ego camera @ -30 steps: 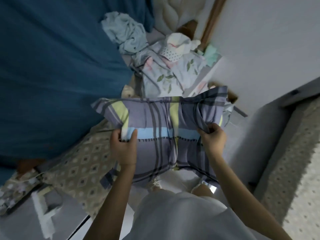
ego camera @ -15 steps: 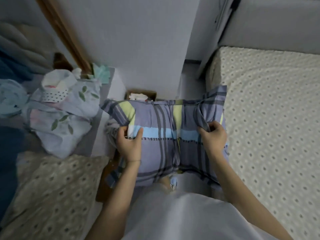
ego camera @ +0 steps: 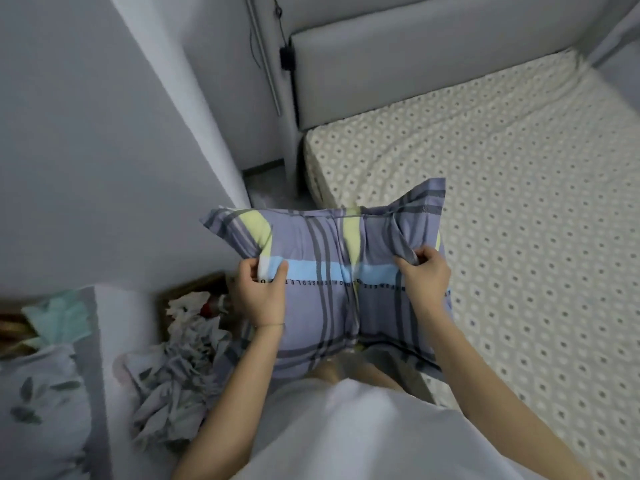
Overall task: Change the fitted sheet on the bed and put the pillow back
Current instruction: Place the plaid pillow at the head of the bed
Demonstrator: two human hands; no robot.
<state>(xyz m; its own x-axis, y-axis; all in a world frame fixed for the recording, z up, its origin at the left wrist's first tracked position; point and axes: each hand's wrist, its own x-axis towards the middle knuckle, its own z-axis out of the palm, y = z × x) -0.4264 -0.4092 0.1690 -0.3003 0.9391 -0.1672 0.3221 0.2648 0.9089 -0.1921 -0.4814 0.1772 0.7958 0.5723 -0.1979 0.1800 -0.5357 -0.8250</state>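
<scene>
Both hands hold the plaid pillow (ego camera: 329,306) upright over the edge of the bed (ego camera: 519,202): left hand (ego camera: 259,292) pinches its side, right hand (ego camera: 424,275) bunches cover fabric (probably for a steady lay-down onto the bed).

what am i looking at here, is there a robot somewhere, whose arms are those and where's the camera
No robot here: those are a person's two bare arms. The picture comes from a wide-angle camera worn on that person's head, looking forward and down, which is why the edges look bent. The left hand and the right hand each grip the plaid pillow, held up in front of the body. To the right stretches a cream dotted fitted sheet, with a grey headboard behind it. Down on the left sits a heap of crumpled cloth.
</scene>
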